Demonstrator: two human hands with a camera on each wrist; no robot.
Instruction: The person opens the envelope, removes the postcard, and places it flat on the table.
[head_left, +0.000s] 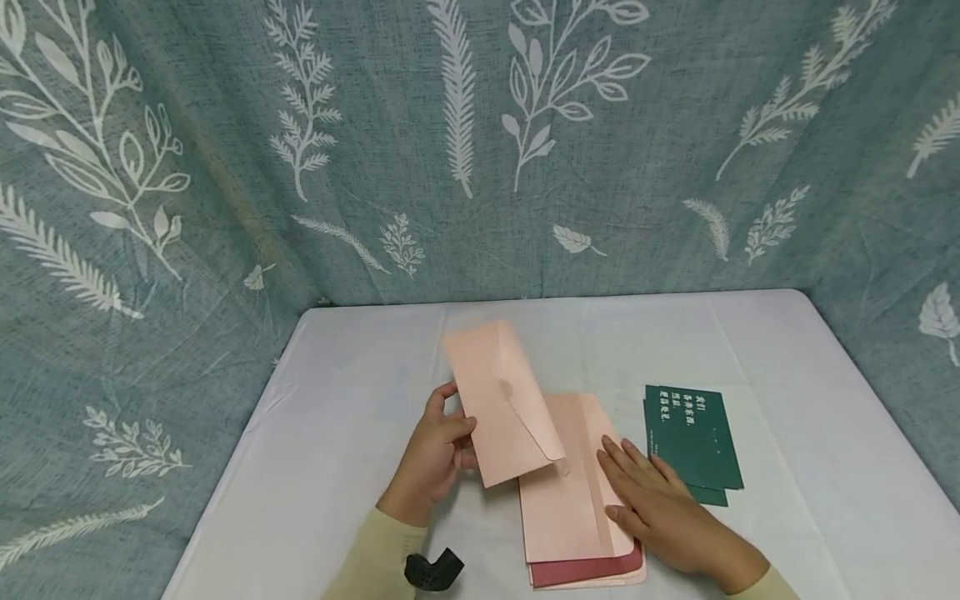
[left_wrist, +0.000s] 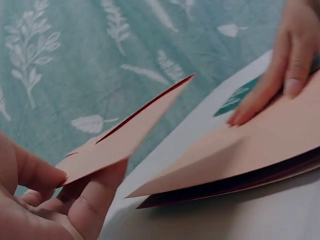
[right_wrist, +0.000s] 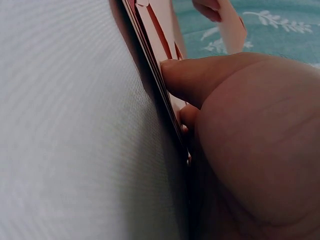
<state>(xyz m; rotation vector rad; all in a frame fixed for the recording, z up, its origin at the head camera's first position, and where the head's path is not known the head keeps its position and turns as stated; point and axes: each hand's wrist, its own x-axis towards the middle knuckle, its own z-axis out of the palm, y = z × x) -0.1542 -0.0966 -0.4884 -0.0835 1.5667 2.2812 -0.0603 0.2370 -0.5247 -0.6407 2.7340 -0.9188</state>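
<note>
My left hand (head_left: pixel 435 454) pinches a pale pink envelope (head_left: pixel 498 400) by its left long edge, thumb on top and fingers beneath. This envelope is tilted and raised, its flap side facing up, and a dark red lining shows along its edge in the left wrist view. Below and right of it lies a stack of pink envelopes (head_left: pixel 566 517), with a dark red layer (head_left: pixel 585 571) peeking out at the near end. My right hand (head_left: pixel 660 508) rests on the stack's right side, fingers straight and pointing away. In the right wrist view the thumb (right_wrist: pixel 200 75) touches the stack's edge.
Dark green cards (head_left: pixel 693 437) with white writing lie overlapped at the right, just beyond the right hand. A white cloth (head_left: pixel 360 400) covers the table, and a leaf-patterned teal curtain (head_left: pixel 480 208) hangs behind and at both sides. A black wrist mount (head_left: pixel 435 571) sits by the left sleeve.
</note>
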